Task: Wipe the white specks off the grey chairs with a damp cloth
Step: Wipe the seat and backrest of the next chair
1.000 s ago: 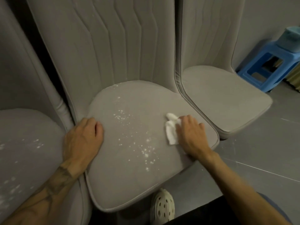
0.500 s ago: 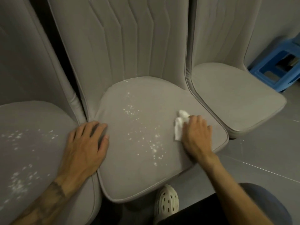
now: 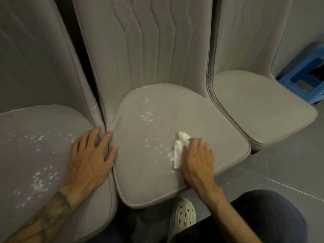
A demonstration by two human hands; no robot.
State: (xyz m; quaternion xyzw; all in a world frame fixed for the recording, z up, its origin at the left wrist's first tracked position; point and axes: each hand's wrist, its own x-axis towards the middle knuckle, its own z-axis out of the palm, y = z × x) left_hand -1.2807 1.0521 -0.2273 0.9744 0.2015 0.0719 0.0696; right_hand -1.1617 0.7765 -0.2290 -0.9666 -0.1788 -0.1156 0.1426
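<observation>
Left chair [image 3: 35, 155]: grey seat, white specks [image 3: 39, 183] scattered over it, thickest toward the front edge.

Left hand [image 3: 89, 158]: palm down, fingers spread and straight, straddling the seam where the left seat meets the middle chair [image 3: 149, 181]. Thumb and forefinger rest on the middle seat's left edge, the other fingers on the left seat. Grip slack, holding nothing. Forearm runs in from the lower left corner.

Middle seat: a trail of specks [image 3: 149, 118] runs from the back of the cushion forward toward the cloth [image 3: 178, 155].

Cloth: white, crumpled, lying on the middle seat right of centre, its left part showing beyond the fingers.

Right hand [image 3: 196, 160]: palm down on the cloth's right part, fingers laid over it and pressing it to the cushion. Grip not curled round it, as far as shows.

Right chair [image 3: 259, 106]: grey seat, just beside the middle one.

Far right: blue plastic stool [image 3: 305, 79] on the grey floor [image 3: 280, 163]. Bottom edge: pale perforated shoe [image 3: 183, 214] below the middle seat's front.
</observation>
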